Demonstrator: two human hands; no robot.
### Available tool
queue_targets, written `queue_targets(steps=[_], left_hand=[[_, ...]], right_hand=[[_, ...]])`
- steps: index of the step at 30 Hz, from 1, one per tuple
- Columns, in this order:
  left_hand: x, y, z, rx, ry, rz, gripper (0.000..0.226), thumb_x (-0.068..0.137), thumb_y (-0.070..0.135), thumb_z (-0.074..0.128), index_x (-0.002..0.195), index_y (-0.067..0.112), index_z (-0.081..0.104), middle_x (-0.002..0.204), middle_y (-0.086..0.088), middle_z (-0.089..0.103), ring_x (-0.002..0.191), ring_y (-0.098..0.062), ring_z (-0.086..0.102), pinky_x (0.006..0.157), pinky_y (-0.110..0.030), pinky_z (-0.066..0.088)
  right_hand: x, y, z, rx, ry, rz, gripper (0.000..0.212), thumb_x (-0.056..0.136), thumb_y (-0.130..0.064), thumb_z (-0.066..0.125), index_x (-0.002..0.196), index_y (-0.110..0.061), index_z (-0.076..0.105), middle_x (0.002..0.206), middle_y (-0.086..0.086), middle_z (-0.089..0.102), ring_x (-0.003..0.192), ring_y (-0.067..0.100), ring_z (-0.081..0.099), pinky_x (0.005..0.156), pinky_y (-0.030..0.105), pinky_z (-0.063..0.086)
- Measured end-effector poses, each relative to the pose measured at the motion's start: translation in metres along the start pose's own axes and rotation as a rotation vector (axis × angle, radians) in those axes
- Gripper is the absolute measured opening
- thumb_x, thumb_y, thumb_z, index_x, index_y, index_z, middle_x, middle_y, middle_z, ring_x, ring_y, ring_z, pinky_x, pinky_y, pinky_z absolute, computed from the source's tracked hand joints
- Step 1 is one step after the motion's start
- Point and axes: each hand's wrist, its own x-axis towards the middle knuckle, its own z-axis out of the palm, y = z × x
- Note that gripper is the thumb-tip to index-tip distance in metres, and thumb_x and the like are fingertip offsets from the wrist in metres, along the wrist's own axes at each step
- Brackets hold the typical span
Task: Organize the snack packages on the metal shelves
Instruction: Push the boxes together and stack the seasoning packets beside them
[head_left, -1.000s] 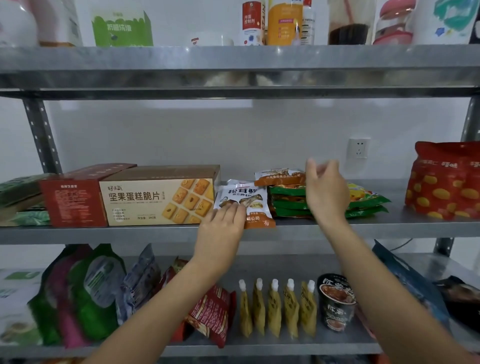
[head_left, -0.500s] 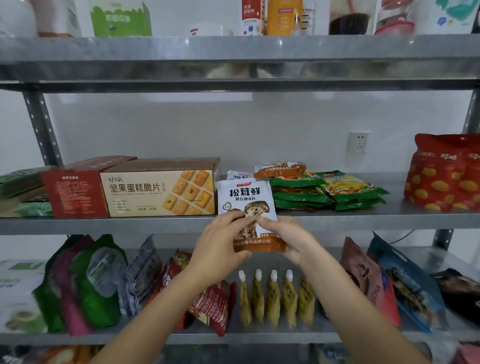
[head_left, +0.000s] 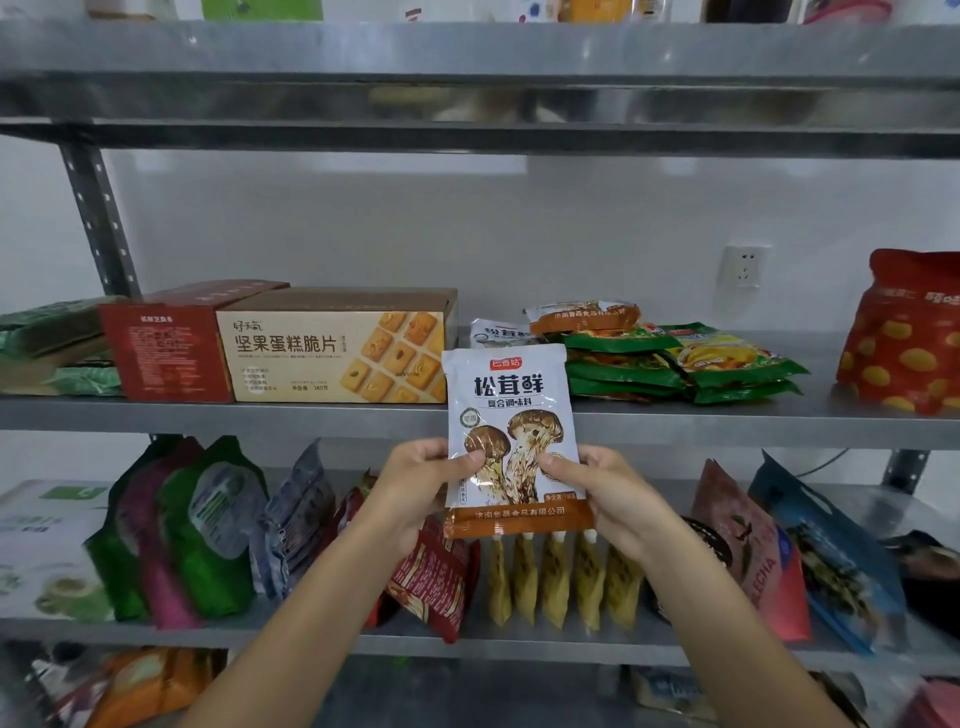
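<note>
A white mushroom seasoning packet (head_left: 511, 410) with an orange bottom band is held upright in front of the middle metal shelf (head_left: 311, 418). My left hand (head_left: 415, 486) pinches its lower left edge, thumb on the front. My right hand (head_left: 605, 493) pinches its lower right edge the same way. Behind it on the shelf lie another like packet (head_left: 496, 332), an orange packet (head_left: 584, 314) and a stack of green packets (head_left: 675, 364). A beige biscuit box (head_left: 337, 353) stands just left of the held packet.
A red box (head_left: 161, 348) and green packs (head_left: 52, 343) sit at the middle shelf's left, a red bag (head_left: 906, 332) at its right. The lower shelf (head_left: 545, 642) holds green and pink bags (head_left: 176, 530), a red packet (head_left: 436, 582), yellow pouches (head_left: 561, 582) and blue bags (head_left: 831, 556).
My left hand took the mushroom packet off the middle shelf and my right hand came back from the green stack to join it. Both hands now hold it upright, lower and closer.
</note>
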Motion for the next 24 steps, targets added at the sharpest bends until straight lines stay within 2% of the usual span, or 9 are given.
queue_targets(steps=[5,8,12,14,15,17,19,22,24], left_hand=[[-0.006,0.006,0.001,-0.02,-0.034,0.099,0.023,0.084,0.007,0.071,0.106,0.008,0.068,0.095,-0.007,0.076,0.084,-0.022,0.074,0.067,-0.028,0.057],[-0.008,0.008,0.003,-0.065,-0.025,0.183,0.026,0.083,0.004,0.072,0.108,0.01,0.068,0.103,-0.008,0.075,0.094,-0.023,0.072,0.076,-0.032,0.058],[-0.007,0.008,0.005,-0.06,-0.106,0.235,0.037,0.08,0.017,0.075,0.115,0.016,0.065,0.108,-0.003,0.073,0.102,-0.021,0.069,0.087,-0.036,0.055],[-0.008,0.008,0.007,0.008,-0.157,0.223,0.045,0.074,0.02,0.079,0.117,0.017,0.065,0.107,0.0,0.074,0.101,-0.018,0.07,0.087,-0.033,0.055],[-0.008,0.008,0.008,0.022,-0.151,0.231,0.04,0.075,0.017,0.079,0.114,0.016,0.067,0.104,0.0,0.075,0.097,-0.017,0.071,0.082,-0.029,0.056],[-0.008,0.011,0.01,0.003,-0.11,0.257,0.031,0.078,0.008,0.077,0.108,0.01,0.07,0.097,-0.002,0.076,0.089,-0.016,0.073,0.07,-0.021,0.056],[-0.009,0.013,0.011,-0.016,-0.085,0.27,0.028,0.078,0.006,0.077,0.106,0.008,0.07,0.094,-0.003,0.077,0.086,-0.016,0.073,0.066,-0.018,0.054],[-0.009,0.017,0.013,-0.02,-0.015,0.285,0.037,0.076,0.013,0.08,0.11,0.014,0.065,0.098,0.0,0.076,0.09,-0.014,0.071,0.068,-0.018,0.054],[-0.007,0.014,0.018,0.163,0.193,0.37,0.049,0.072,0.023,0.084,0.11,0.022,0.053,0.11,0.006,0.065,0.097,-0.009,0.064,0.073,-0.017,0.048]], right_hand=[[-0.006,-0.001,0.001,0.023,0.043,-0.125,0.046,0.063,-0.024,0.077,0.104,-0.006,0.067,0.096,0.011,0.075,0.09,0.027,0.072,0.079,0.04,0.059],[-0.006,-0.003,0.002,0.011,0.075,-0.215,0.047,0.059,-0.02,0.078,0.102,-0.006,0.067,0.097,0.011,0.075,0.093,0.028,0.072,0.084,0.042,0.057],[-0.005,-0.012,0.002,0.015,0.089,-0.305,0.034,0.068,-0.011,0.076,0.101,-0.006,0.067,0.093,0.01,0.076,0.085,0.023,0.073,0.071,0.033,0.059],[-0.004,-0.015,0.003,0.006,0.1,-0.325,0.031,0.073,-0.009,0.075,0.102,-0.006,0.068,0.095,0.01,0.075,0.086,0.023,0.073,0.072,0.034,0.059],[-0.003,-0.016,0.003,0.0,0.107,-0.33,0.029,0.074,-0.009,0.075,0.102,-0.007,0.068,0.096,0.009,0.075,0.088,0.024,0.073,0.075,0.035,0.058],[-0.003,-0.018,0.006,0.0,0.114,-0.34,0.026,0.076,-0.01,0.076,0.101,-0.01,0.069,0.095,0.007,0.076,0.089,0.023,0.073,0.076,0.036,0.059],[-0.006,-0.02,0.008,0.009,0.09,-0.354,0.029,0.072,-0.013,0.076,0.1,-0.013,0.069,0.095,0.005,0.076,0.088,0.021,0.073,0.074,0.034,0.059],[-0.012,-0.022,0.011,0.023,0.092,-0.392,0.029,0.071,-0.007,0.077,0.098,-0.015,0.068,0.091,0.002,0.076,0.084,0.018,0.073,0.067,0.029,0.059],[-0.014,-0.021,0.016,-0.006,0.183,-0.446,0.026,0.076,-0.001,0.076,0.093,-0.019,0.068,0.087,-0.003,0.076,0.081,0.014,0.073,0.065,0.026,0.059]])
